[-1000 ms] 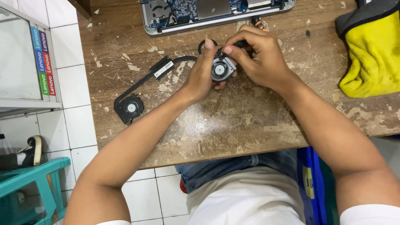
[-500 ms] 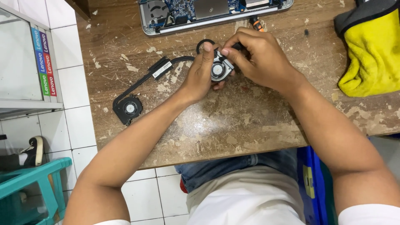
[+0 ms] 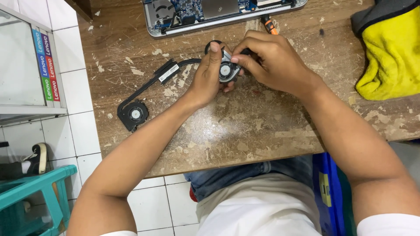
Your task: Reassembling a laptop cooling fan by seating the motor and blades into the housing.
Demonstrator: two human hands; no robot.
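A small round cooling fan (image 3: pixel 227 71) with a grey hub is gripped between both hands over a worn wooden table (image 3: pixel 245 126). My left hand (image 3: pixel 209 74) clasps it from the left, fingers behind it. My right hand (image 3: pixel 273 64) pinches its right side with the fingertips. A black heat pipe (image 3: pixel 151 82) runs from the held fan down-left to a second black fan (image 3: pixel 133 114) lying flat on the table.
An opened laptop base (image 3: pixel 218 13) with its blue circuit board exposed lies at the table's far edge. An orange-handled screwdriver (image 3: pixel 267 24) lies beside it. A yellow cloth (image 3: pixel 389 52) sits at the right. A teal stool (image 3: pixel 35 192) stands on the tiled floor, lower left.
Both hands have stayed on the fan, with the fingers shifting slightly around it. The heat pipe and second fan have not moved.
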